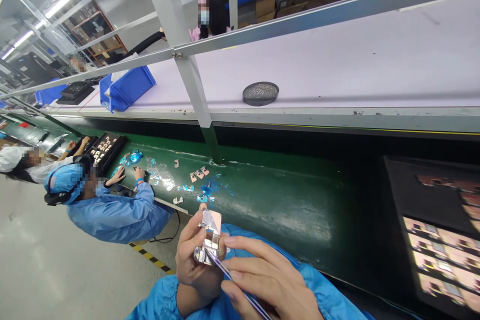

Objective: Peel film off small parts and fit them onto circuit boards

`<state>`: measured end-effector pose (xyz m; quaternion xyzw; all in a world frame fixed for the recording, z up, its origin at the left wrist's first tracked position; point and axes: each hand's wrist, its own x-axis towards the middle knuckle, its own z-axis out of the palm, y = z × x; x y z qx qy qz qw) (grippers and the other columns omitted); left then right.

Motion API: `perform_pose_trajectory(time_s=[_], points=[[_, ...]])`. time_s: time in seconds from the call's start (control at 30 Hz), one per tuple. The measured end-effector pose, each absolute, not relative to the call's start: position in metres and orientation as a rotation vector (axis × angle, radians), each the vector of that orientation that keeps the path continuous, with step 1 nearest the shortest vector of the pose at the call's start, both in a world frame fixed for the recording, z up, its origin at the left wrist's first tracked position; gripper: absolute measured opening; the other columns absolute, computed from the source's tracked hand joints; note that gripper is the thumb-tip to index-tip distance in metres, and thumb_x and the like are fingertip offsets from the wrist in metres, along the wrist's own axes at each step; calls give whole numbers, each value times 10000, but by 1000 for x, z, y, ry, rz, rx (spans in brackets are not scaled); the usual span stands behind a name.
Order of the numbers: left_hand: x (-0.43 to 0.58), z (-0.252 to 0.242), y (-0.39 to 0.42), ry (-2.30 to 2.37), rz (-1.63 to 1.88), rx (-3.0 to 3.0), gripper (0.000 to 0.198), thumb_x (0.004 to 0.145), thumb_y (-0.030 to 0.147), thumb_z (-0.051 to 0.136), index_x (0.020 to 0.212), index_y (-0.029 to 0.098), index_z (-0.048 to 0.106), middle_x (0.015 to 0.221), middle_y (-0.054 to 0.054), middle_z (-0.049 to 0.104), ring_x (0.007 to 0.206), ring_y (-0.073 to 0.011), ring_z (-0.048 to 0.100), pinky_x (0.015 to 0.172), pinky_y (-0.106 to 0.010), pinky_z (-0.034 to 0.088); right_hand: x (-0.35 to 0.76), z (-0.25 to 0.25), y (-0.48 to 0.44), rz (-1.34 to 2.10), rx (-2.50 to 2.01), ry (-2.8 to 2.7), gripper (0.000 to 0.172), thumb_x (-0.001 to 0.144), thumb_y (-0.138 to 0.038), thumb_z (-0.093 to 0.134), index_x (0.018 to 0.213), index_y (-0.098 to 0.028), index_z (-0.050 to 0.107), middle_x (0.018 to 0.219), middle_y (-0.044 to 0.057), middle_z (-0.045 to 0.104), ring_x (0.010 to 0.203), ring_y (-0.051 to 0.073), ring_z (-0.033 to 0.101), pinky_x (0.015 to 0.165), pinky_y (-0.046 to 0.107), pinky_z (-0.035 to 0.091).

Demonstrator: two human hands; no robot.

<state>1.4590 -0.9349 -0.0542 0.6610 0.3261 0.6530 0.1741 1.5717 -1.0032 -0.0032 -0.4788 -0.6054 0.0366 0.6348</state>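
My left hand (189,255) is closed around a small flat metal part (212,222), copper-coloured and silver, which looks like a phone's inner frame or board. It is held up in front of my body. My right hand (268,277) grips a pair of thin tweezers (240,285), whose tips touch or nearly touch the lower end of the part. Some right fingertips rest beside the part's edge. Just beyond my hands, a similar part with blue film (202,199) lies on the green bench (281,210).
Several copper-coloured parts (199,174) and blue film scraps (207,188) lie on the bench. A black tray (416,195) of similar parts is at right. A co-worker in blue (120,215) sits at left. Above are a shelf (337,60), round dish (260,93) and blue bin (127,87).
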Motion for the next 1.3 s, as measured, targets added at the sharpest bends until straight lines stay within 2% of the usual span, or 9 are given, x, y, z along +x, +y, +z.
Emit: perform_pose_trajectory(time_s=[0.3, 0.4, 0.5, 0.7, 0.8, 0.97, 1.1, 1.17, 1.3], points=[[1467, -52, -934, 917, 1863, 1731, 196, 854, 275, 804, 992, 198, 687, 1192, -42, 751, 900, -267, 792, 579, -300, 677, 1567, -5, -1001, 92, -1120, -1336, 56, 1016, -239, 600, 965, -218, 610, 794, -21, 785, 935, 143, 780, 885, 259, 657], [1466, -54, -931, 916, 1843, 1732, 179, 872, 277, 786, 1009, 209, 693, 1193, -40, 751, 970, -291, 779, 664, -353, 691, 1567, -4, -1000, 66, -1112, -1340, 59, 1021, -246, 594, 970, -217, 604, 791, -21, 784, 920, 136, 782, 947, 272, 639], [1461, -58, -928, 891, 1827, 1755, 207, 851, 263, 805, 1025, 212, 703, 1194, -48, 755, 998, -295, 773, 703, -353, 686, 1569, -3, -997, 60, -1107, -1361, 62, 1005, -266, 623, 960, -224, 610, 785, -29, 784, 932, 142, 781, 1007, 289, 613], [1455, -70, -930, 949, 1703, 1578, 271, 757, 324, 878, 945, 217, 714, 1163, -98, 767, 1007, -355, 765, 704, -409, 688, 1568, -6, -996, 86, -1114, -1336, 64, 982, -237, 648, 1041, -222, 627, 807, -3, 782, 973, 168, 765, 935, 305, 644], [1456, -72, -931, 934, 1723, 1583, 262, 760, 299, 876, 954, 221, 719, 1165, -95, 764, 1001, -357, 766, 711, -422, 688, 1566, -7, -998, 125, -1109, -1333, 87, 965, -196, 659, 1044, -220, 632, 810, 0, 779, 978, 171, 757, 931, 316, 641], [1460, -69, -928, 887, 1786, 1628, 244, 810, 227, 834, 1030, 224, 727, 1204, -70, 747, 1006, -331, 767, 706, -409, 688, 1566, -7, -996, 163, -1110, -1306, 130, 932, -150, 689, 1016, -230, 629, 808, -18, 776, 953, 162, 747, 965, 329, 607], [1456, -69, -921, 849, 1739, 1555, 181, 880, 316, 764, 1029, 215, 750, 1208, -97, 747, 987, -306, 769, 603, -326, 666, 1557, -21, -982, 165, -1081, -1317, 142, 930, -118, 674, 1024, -214, 628, 860, 4, 778, 958, 159, 730, 899, 315, 601], [1452, -75, -913, 887, 1651, 1476, 229, 837, 320, 802, 1030, 206, 761, 1232, -109, 738, 1039, -307, 751, 663, -322, 665, 1548, -37, -969, 139, -1062, -1292, 111, 942, -125, 654, 1019, -200, 627, 889, 27, 773, 973, 169, 720, 887, 332, 594], [1444, -113, -880, 1161, 1278, 1058, 426, 701, 200, 889, 1098, 221, 737, 1350, -87, 682, 1164, -257, 694, 927, -306, 600, 1541, -85, -933, 65, -1114, -1266, 106, 926, -113, 654, 977, -201, 622, 887, 27, 768, 958, 173, 719, 888, 337, 584]])
